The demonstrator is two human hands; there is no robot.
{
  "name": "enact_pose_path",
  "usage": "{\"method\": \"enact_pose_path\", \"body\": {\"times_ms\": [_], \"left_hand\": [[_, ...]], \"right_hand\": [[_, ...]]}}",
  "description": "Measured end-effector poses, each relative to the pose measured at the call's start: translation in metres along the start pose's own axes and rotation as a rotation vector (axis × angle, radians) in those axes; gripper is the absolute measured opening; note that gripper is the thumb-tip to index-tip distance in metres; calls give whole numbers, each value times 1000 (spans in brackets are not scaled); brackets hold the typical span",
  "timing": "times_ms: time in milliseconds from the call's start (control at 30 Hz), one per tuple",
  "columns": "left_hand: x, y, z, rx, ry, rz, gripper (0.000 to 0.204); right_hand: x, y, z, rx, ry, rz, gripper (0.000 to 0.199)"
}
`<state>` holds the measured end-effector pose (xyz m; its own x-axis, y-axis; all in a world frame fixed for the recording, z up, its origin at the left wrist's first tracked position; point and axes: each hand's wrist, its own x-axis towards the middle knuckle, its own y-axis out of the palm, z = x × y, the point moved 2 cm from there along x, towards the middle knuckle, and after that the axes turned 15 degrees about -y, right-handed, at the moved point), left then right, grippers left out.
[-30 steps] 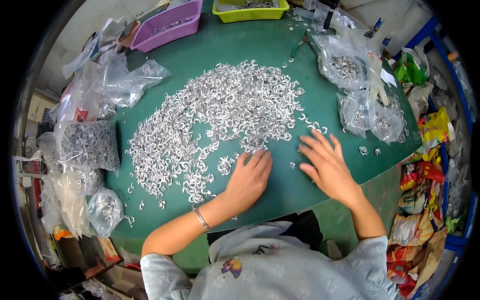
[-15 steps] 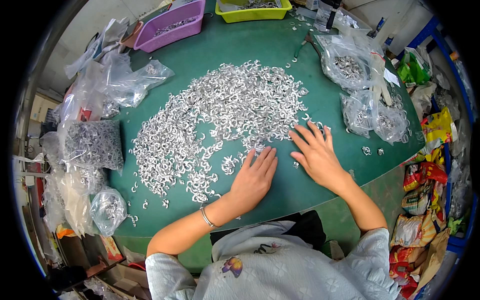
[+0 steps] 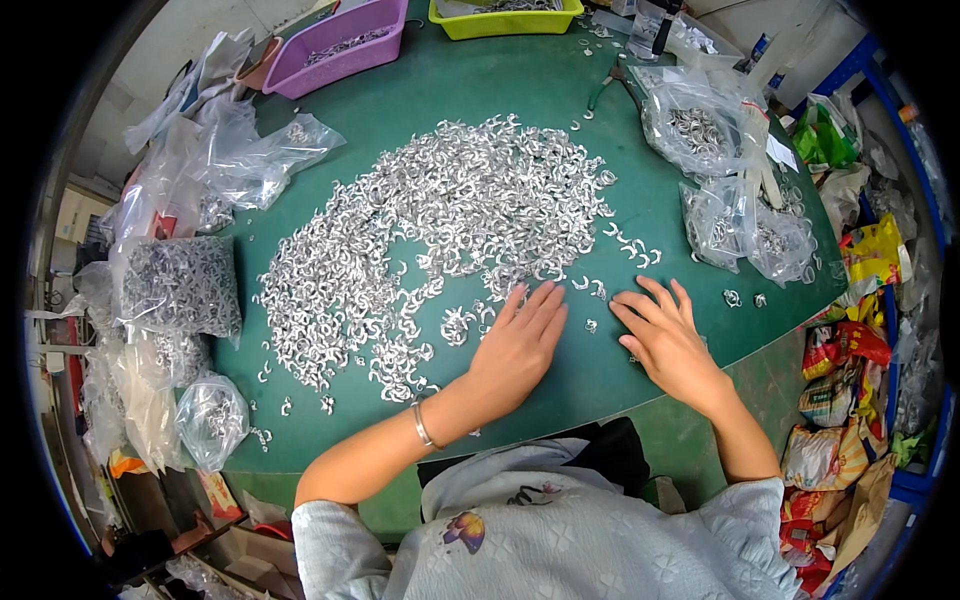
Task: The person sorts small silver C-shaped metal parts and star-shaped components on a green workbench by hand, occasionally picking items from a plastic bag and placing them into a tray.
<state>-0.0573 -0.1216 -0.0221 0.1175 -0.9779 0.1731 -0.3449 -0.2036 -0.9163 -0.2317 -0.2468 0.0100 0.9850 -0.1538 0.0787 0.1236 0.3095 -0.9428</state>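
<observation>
A wide heap of small silver C-shaped metal pieces [image 3: 480, 195] is spread over the green table [image 3: 590, 400]. At the heap's near edge lies my left hand [image 3: 515, 345], palm down, fingers stretched out, their tips touching the pieces. My right hand [image 3: 670, 340] is farther right, fingers spread low over the table, with nothing seen in its grip. Several loose pieces [image 3: 632, 246] lie just beyond its fingertips. Between the hands sits a small single piece [image 3: 591, 326]. Left of my left hand is a little cluster of pieces [image 3: 457, 326]. Whatever is under the palms is hidden.
A purple basin [image 3: 335, 48] and a yellow-green basin [image 3: 505, 22] stand at the far edge. Pliers [image 3: 612, 84] lie at the far right, near clear bags of metal parts [image 3: 695, 130]. Filled plastic bags [image 3: 180, 288] line the left side.
My right hand has drawn back toward the near right, off the loose pieces, which now show. My left hand has shifted slightly right and nearer the heap.
</observation>
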Motion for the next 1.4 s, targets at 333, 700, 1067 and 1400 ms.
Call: {"method": "enact_pose_path", "body": {"times_ms": [333,700,1067,1400], "left_hand": [[30,13,6,47,171,43,53],[30,8,11,-306,-37,-58,49],[9,6,20,-335,-3,-13,42],[0,2,12,-75,31,-35,38]], "right_hand": [[-6,2,5,-63,-12,45,44],[7,11,9,-63,-63,2,43],[-10,2,8,-87,-22,141,51],[-18,0,12,-2,-129,122,48]]}}
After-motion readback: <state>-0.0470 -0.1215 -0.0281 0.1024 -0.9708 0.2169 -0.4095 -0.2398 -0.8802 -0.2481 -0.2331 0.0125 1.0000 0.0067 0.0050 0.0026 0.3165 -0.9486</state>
